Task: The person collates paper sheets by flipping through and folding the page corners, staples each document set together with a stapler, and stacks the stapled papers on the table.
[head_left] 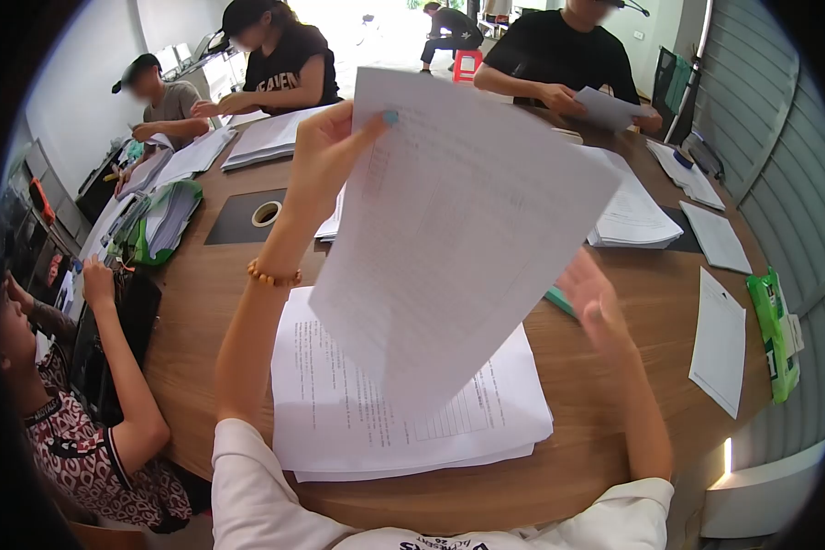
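Observation:
My left hand [328, 151], a beaded bracelet on its wrist, pinches a printed sheet of paper [458, 229] by its upper left edge. The sheet hangs tilted in the air, with faint print on the side facing me. My right hand [594, 298] is just off the sheet's lower right edge, palm turned inward and fingers stretched out; the paper may hide some fingertips. Below the raised sheet, a stack of printed papers [339, 412] lies on the wooden table [220, 321] in front of me. A thin green object [559, 301] shows partly beside my right hand.
Beyond the sheet lies another paper stack [637, 215]. Left of it are a tape roll [266, 214] on a dark mat and a green pack [167, 223]. Loose sheets [717, 344] and a green-white packet [775, 335] line the right edge. Several people sit around the table.

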Action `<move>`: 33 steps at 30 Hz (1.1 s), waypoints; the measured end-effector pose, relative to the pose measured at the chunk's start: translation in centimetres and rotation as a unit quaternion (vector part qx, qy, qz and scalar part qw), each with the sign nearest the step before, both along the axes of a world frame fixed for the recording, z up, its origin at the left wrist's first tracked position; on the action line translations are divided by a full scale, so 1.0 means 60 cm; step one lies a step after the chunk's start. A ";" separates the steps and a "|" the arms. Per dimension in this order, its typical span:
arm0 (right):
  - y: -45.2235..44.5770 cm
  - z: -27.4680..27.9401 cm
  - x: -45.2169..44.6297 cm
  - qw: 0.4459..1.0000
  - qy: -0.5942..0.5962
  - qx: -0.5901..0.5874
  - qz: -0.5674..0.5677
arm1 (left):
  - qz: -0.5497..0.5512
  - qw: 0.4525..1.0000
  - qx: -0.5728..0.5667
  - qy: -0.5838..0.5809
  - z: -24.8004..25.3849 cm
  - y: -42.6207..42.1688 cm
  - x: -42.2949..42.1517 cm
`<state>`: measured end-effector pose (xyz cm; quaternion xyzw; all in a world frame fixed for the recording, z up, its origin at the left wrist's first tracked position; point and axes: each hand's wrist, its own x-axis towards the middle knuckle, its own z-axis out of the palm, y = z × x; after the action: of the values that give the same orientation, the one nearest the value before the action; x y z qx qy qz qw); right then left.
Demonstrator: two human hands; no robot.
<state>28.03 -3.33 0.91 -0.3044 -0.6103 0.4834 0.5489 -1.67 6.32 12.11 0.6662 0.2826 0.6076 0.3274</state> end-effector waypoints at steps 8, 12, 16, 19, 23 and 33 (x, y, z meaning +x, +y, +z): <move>0.042 0.097 -0.138 0.994 0.096 -0.044 -0.033 | 0.048 0.992 -0.029 -0.114 -0.007 0.057 -0.018; 0.107 0.144 -0.144 0.983 -0.032 0.069 -0.169 | 0.148 0.974 -0.040 -0.167 -0.059 0.081 -0.105; 0.187 0.183 -0.142 0.937 -0.141 0.239 -0.211 | 0.280 0.945 -0.098 -0.136 -0.190 0.101 -0.240; 0.223 0.207 -0.167 0.831 -0.331 0.298 -0.333 | 0.320 0.937 -0.091 -0.111 -0.297 0.085 -0.302; 0.301 0.146 -0.204 0.748 -0.389 0.452 -0.291 | 0.334 0.932 -0.109 -0.091 -0.311 0.060 -0.319; 0.329 -0.049 -0.241 0.715 -0.620 0.323 -0.013 | 0.302 0.945 -0.123 -0.008 -0.307 0.060 -0.286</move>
<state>13.59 16.43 -2.05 -0.3482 -0.9287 -0.0475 0.1183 -18.84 9.95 -6.31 0.4992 0.5407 0.6437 0.2098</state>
